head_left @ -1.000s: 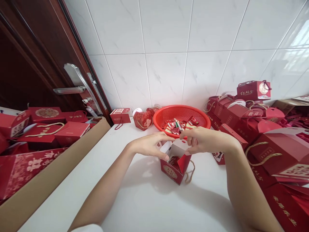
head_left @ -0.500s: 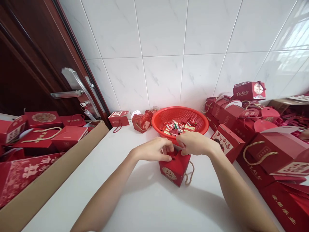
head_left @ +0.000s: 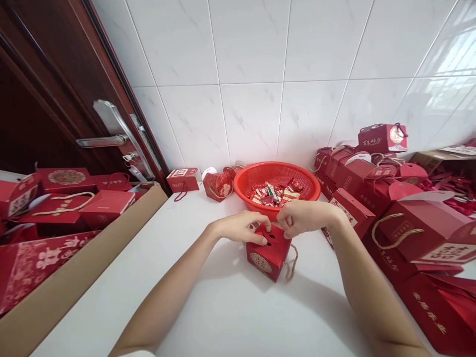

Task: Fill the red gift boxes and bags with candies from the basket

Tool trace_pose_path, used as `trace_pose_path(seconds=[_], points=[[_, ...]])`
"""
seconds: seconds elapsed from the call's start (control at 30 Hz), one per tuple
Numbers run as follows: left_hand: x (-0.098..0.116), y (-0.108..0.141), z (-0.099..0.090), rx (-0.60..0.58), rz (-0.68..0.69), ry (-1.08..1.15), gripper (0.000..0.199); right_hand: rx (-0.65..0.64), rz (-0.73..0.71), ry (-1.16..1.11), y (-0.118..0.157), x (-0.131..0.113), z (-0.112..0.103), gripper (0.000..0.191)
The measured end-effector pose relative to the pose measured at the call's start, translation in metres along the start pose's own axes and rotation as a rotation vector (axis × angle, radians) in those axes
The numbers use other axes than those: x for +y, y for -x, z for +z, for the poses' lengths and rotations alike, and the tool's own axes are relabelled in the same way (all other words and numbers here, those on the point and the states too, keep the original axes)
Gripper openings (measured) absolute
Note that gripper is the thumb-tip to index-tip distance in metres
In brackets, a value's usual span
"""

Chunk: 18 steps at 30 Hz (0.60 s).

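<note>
A small red gift box (head_left: 268,260) with a round gold emblem stands on the white table. Its top flaps lie folded over, with dark slots showing in them. A beige rope handle (head_left: 292,265) hangs off its right side. My left hand (head_left: 243,227) grips the box from the left, thumb on the near top edge and fingertips over the top. At the back right corner, my right hand (head_left: 307,218) is curled with thumb and fingers pinched at the flap edge; its fingertips are partly hidden. Just behind the hands sits a red plastic basket (head_left: 256,172) with wrapped candies (head_left: 271,193).
Red gift boxes (head_left: 427,223) are stacked along the right. A cardboard carton (head_left: 111,238) of more boxes stands at the left, near a dark door with a metal handle (head_left: 102,142). Two small boxes (head_left: 184,180) rest by the tiled wall.
The gap at the back of the box top has closed, and its flaps now lie flatter. My right hand has curled tighter and shifted slightly right.
</note>
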<state>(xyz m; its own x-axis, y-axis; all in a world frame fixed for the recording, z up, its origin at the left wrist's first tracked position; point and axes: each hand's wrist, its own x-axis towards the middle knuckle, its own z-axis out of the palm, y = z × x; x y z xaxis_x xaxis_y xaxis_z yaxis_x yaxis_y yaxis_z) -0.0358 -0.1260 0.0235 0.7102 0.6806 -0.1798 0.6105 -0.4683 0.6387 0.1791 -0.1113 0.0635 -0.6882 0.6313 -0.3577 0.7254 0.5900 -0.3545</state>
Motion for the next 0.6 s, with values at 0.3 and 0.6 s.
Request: trace_pose_path(seconds=[0.3,0.6], points=[[-0.003,0.009,-0.009,0.029,-0.265,-0.047,0.038,-0.160,-0.176,-0.234,-0.018,0.028,0.002,0.024],[0.017,0.022,-0.008,0.095,-0.346,-0.099,0.030,-0.285,-0.248,-0.507,-0.037,0.035,0.010,0.032]])
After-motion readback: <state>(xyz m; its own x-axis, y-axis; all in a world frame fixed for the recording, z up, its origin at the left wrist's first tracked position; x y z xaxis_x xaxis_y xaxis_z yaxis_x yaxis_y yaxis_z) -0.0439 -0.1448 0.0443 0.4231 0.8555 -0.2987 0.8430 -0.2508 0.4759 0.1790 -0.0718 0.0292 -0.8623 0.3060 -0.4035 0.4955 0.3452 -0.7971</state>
